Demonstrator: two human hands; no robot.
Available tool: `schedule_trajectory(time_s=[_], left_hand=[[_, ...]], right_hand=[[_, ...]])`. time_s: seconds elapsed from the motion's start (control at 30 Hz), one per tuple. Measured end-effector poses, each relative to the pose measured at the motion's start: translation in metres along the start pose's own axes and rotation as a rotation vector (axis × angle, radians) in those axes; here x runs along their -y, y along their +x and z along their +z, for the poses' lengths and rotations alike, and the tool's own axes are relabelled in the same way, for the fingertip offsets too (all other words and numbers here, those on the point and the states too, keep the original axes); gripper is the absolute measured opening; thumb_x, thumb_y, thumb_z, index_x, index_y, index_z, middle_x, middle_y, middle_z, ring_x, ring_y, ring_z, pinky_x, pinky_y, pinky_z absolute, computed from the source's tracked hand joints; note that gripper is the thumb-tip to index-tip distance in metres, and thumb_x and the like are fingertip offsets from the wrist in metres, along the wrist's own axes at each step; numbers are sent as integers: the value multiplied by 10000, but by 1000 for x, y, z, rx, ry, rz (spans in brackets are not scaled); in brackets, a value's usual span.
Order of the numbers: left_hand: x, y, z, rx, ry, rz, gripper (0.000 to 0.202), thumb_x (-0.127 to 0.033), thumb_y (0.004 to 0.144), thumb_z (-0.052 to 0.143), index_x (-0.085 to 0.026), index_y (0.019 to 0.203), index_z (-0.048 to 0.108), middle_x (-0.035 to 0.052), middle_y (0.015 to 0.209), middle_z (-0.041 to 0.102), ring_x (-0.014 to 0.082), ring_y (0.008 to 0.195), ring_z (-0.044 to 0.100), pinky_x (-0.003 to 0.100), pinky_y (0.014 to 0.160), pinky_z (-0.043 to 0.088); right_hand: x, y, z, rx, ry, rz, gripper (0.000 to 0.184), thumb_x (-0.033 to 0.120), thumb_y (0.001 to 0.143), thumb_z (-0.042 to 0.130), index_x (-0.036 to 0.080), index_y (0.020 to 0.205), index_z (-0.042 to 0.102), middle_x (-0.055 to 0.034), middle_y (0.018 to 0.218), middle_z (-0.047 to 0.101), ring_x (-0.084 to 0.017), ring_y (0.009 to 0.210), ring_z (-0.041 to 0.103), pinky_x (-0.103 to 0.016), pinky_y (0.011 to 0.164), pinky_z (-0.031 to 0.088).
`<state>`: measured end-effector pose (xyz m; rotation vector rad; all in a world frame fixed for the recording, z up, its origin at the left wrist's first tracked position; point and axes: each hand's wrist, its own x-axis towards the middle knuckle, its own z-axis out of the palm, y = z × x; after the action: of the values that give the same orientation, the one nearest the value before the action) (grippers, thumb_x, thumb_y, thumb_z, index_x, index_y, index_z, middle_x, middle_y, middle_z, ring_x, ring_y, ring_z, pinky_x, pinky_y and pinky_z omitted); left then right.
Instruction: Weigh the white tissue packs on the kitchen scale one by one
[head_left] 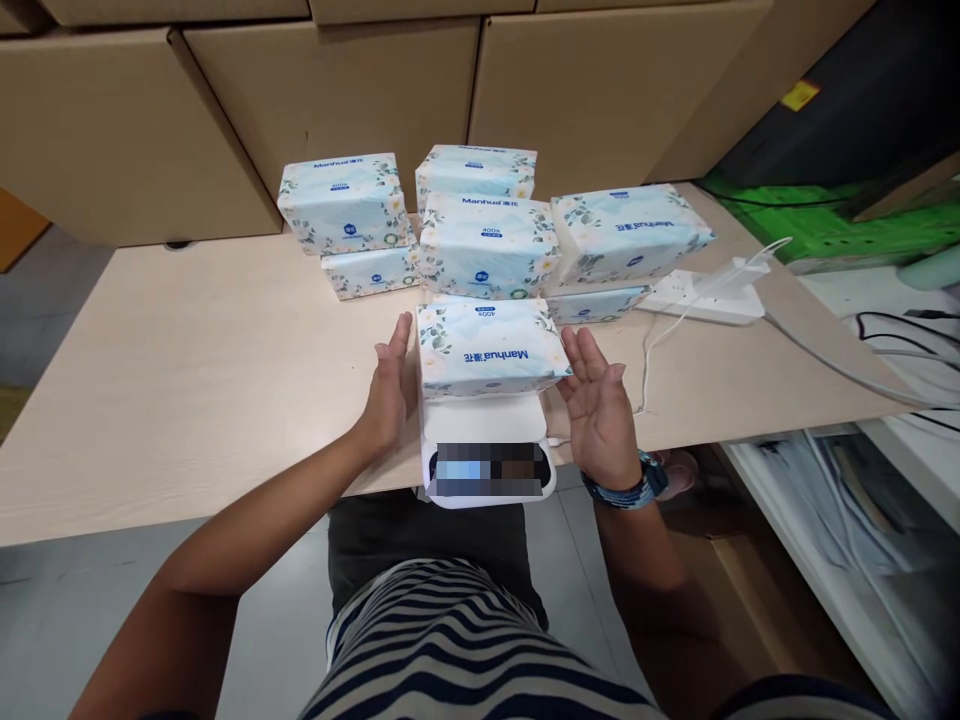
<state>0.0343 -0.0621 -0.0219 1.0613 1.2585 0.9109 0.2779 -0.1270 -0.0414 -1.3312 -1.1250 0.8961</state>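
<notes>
A pack of tissues (491, 345), pale blue and white with a flower print, lies on a white digital scale (486, 418). The scale's display is pixelated and cannot be read. My left hand (386, 392) is upright on the pack's left side, fingers stretched out, with a small gap between them. On the other side my right hand (602, 415) is open, palm turned toward the pack, its fingertips close to the pack's right corner; whether they touch it I cannot tell. Neither hand grips anything. A patterned wristband (621, 488) circles my right wrist.
Behind the scale stand several more tissue packs, some stacked, among them a left one (345, 210), a middle one (487, 248) and a right one (630, 235). Cardboard boxes (337, 110) line the table's back. A white power strip (709, 298) with cables lies at right.
</notes>
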Motion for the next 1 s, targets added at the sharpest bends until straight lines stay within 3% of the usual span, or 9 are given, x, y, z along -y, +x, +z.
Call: schedule_trajectory(time_s=[0.17, 0.27, 0.37, 0.57, 1.0], left_hand=[[4, 2, -3, 38, 70, 113, 782, -848, 987, 293, -504, 1689, 281, -16, 1728, 470, 360, 1683, 273, 631, 1257, 436], [8, 6, -4, 71, 82, 296, 842, -856, 983, 111, -458, 1717, 222, -64, 1830, 242, 294, 1727, 94, 570, 1388, 211], [15, 12, -7, 97, 80, 409, 893, -843, 967, -3, -421, 1731, 184, -82, 1857, 76, 228, 1731, 0, 501, 1416, 44], [22, 17, -10, 81, 110, 449, 867, -815, 963, -55, -456, 1734, 112, -96, 1859, 34, 203, 1726, -18, 488, 1416, 32], [19, 12, -10, 63, 166, 480, 865, -775, 980, -83, -402, 1746, 72, -51, 1864, 23, 217, 1726, -8, 494, 1414, 47]], right_hand=[[2, -3, 4, -37, 110, 14, 766, 821, 1018, 284, 442, 1677, 380, 38, 1776, 373, -250, 1682, 288, -525, 1368, 312], [4, -3, 7, -88, 155, 20, 794, 850, 991, 350, 415, 1649, 442, 13, 1764, 401, -262, 1681, 295, -560, 1371, 289], [7, -4, 9, -144, 190, 21, 817, 876, 957, 407, 405, 1618, 494, 1, 1752, 424, -273, 1679, 299, -580, 1377, 262], [8, -5, 12, -197, 188, 5, 749, 836, 959, 474, 446, 1598, 506, 21, 1761, 405, -269, 1670, 320, -588, 1382, 239], [2, -7, 10, -163, 34, -18, 766, 767, 1035, 327, 393, 1703, 321, -17, 1798, 324, -253, 1683, 277, -591, 1371, 271]])
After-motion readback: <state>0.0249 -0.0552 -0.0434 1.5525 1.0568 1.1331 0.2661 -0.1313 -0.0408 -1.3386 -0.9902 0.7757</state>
